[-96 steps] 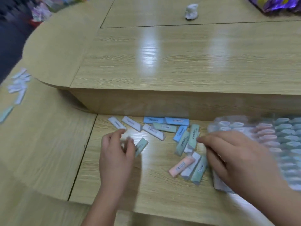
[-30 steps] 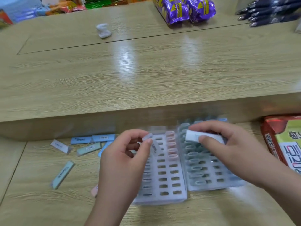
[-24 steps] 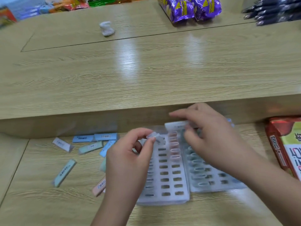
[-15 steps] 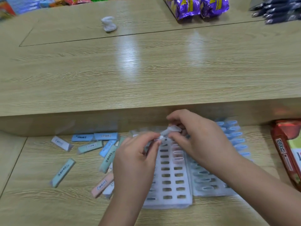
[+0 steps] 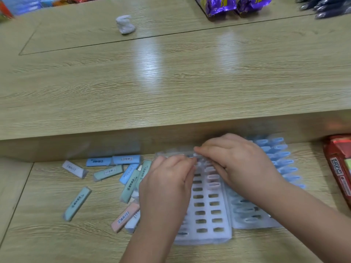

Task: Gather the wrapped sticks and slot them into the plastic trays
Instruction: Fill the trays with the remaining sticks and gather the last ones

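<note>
Slot could be missed
A white wrapped stick [image 5: 195,155] is pinched by fingers [image 5: 204,149] of left hand [image 5: 167,184] and right hand [image 5: 238,164] over the plastic trays [image 5: 205,239] by the surface's [image 5: 57,234] rear edge; tilted, it could be jammed.

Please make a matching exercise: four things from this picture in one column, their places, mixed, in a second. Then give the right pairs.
1. crumpled white wad
2. purple bags
3. red packet
4. pink wrapped stick

a. lower desk, right edge of picture
b. lower desk, left of the white tray
c. upper desk, left of the purple bags
d. upper desk, cut by the top edge

Pairs: 1-c, 2-d, 3-a, 4-b.
</note>
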The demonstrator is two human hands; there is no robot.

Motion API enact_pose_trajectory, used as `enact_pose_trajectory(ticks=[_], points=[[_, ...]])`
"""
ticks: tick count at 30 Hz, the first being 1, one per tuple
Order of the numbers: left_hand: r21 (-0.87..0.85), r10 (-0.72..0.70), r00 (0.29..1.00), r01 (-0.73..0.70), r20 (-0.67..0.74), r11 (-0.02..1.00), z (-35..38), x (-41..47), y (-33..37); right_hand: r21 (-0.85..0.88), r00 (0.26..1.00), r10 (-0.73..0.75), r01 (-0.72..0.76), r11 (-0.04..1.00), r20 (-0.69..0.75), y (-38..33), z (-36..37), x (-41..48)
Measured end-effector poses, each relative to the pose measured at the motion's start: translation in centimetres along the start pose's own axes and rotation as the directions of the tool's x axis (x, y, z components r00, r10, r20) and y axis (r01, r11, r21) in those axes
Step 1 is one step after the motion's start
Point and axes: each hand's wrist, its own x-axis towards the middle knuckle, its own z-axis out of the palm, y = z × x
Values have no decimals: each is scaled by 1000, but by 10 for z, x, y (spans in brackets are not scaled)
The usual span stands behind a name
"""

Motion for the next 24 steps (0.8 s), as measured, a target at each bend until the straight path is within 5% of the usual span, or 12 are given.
enact_pose_trajectory(ticks=[6,11,15,20,24], points=[[133,53,998,-55,17,990,0,-3,2,-128,996,-22,33,991,83,-5,2,-3],[-212,-76,989,47,-127,976,-12,-12,-12,-127,1000,16,-16,992,-1,-25,-1,-6],[-292,-272,941,207,-201,934,-40,-28,-61,21,997,-14,16,1000,-72,-67,5,12],[-153,-477,866,456,-149,876,-75,-62,-138,71,982,-130,122,990,135,-117,40,52],[142,-603,797,594,34,792,-88,-80,-180,-155,912,-127,201,967,389,-130,76,83]])
